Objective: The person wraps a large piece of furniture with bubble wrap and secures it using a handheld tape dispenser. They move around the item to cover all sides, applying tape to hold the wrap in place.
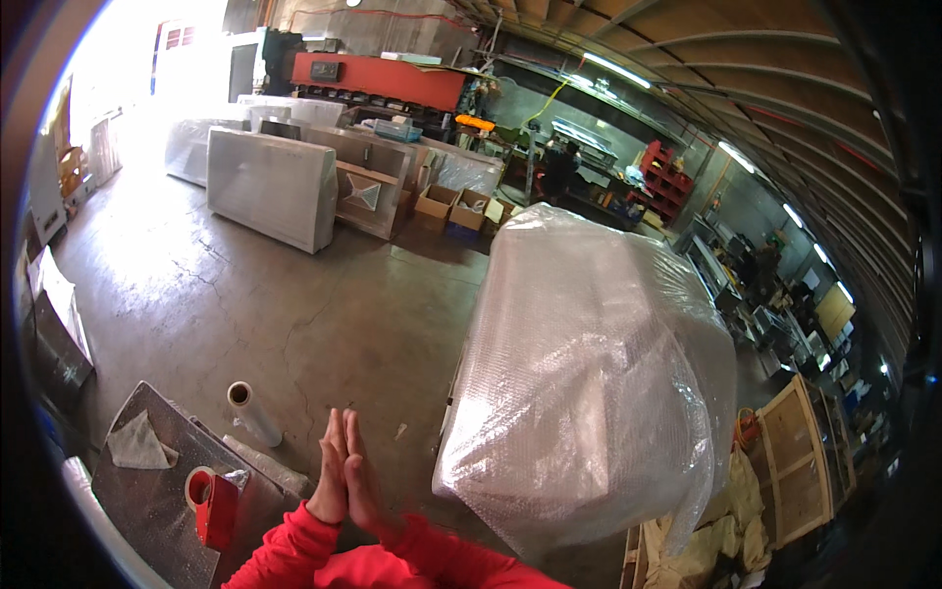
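My left hand [330, 476] and my right hand [361, 489] are pressed together palm to palm, fingers straight and pointing away from me. I see nothing held between them. To their right stands a large bulky item under bubble wrap [589, 363], with loose wrap hanging at its near lower corner. On the left, a dark speckled board [157, 501] carries a red tape dispenser [214, 515] with a tape roll, and a grey cloth [140, 444]. Just beyond the board, a roll of clear wrapping film [255, 414] stands on the floor, close to my fingertips.
Wrapped panel-like units [270, 187] stand across the concrete floor [324, 304], beside cardboard boxes [437, 206]. At right lie a wooden crate frame [793, 461] and tan sacking [721, 535]. Cluttered workbenches line the far wall, near a red shelf rack [665, 182].
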